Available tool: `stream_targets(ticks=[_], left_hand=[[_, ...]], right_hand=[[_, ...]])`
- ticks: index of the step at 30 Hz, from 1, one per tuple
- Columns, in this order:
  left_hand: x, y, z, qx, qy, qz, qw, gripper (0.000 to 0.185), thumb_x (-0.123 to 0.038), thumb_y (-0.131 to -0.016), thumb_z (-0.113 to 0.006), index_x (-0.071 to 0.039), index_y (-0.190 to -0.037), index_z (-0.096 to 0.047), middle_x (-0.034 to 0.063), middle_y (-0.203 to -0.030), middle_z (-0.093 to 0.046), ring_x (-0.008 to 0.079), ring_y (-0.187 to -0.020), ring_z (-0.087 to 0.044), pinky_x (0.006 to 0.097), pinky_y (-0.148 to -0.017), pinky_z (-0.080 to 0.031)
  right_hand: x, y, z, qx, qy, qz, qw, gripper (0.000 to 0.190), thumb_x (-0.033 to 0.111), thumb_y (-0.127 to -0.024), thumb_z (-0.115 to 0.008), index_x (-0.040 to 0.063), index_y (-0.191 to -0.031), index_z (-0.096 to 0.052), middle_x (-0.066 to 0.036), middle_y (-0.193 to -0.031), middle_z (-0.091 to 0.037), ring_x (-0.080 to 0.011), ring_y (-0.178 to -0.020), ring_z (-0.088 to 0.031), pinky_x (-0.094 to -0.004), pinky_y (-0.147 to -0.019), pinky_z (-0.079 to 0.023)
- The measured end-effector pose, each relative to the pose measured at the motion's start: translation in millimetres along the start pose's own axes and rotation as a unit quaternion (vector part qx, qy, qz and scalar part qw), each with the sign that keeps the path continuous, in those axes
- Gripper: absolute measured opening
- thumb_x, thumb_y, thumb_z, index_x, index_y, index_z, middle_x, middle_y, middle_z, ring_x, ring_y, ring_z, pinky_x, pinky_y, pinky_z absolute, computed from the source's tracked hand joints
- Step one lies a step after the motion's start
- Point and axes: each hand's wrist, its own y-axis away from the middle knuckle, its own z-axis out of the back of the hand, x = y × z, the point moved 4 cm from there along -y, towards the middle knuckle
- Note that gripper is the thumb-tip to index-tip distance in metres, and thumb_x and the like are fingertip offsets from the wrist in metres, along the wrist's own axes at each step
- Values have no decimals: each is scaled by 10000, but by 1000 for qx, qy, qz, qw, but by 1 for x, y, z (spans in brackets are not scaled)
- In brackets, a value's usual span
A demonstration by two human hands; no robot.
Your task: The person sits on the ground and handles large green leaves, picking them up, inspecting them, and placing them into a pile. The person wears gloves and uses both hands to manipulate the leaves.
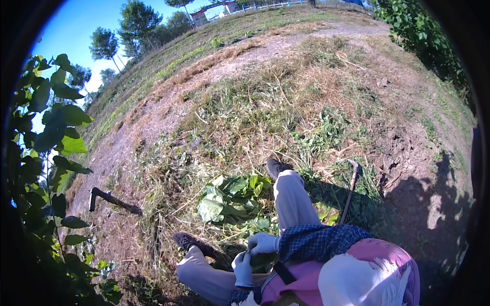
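Both of my hands wear white gloves and meet low in front of my body, between my bent legs. My left hand is below, its fingertips raised towards my right hand. Their fingertips come together at a small dark thing that I cannot make out, and whether either hand grips it is unclear. Below them, between my legs, lies a dark patch in shade. Just beyond my hands is a pile of broad green leaves, beside my right shin. My left shoe rests on dry stalks.
A stick-like tool with a bent end lies right of my right leg. A dark L-shaped bar stands out at the left. Cut grass covers the ground ahead. Leafy branches hang at the left edge.
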Motion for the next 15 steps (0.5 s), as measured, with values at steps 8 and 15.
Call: stream_targets(ticks=[8,15], left_hand=[[48,-15,17,12,31,-46,998,223,-159,-941,-679,57,-988,-709,68,-847,-719,103,-755,-615,261,-691,-483],[61,-26,20,15,154,59,986,175,-147,-947,-678,9,-1015,-719,-26,-835,-672,43,-711,-529,206,-647,-417]], right_hand=[[-9,-20,-25,15,55,-18,998,259,235,-713,-757,87,-925,-743,-131,-866,-721,-284,-862,-699,-386,-767,-533],[2,-29,-27,6,79,-41,996,288,271,-753,-723,66,-955,-723,-165,-894,-719,-326,-876,-694,-424,-780,-525]])
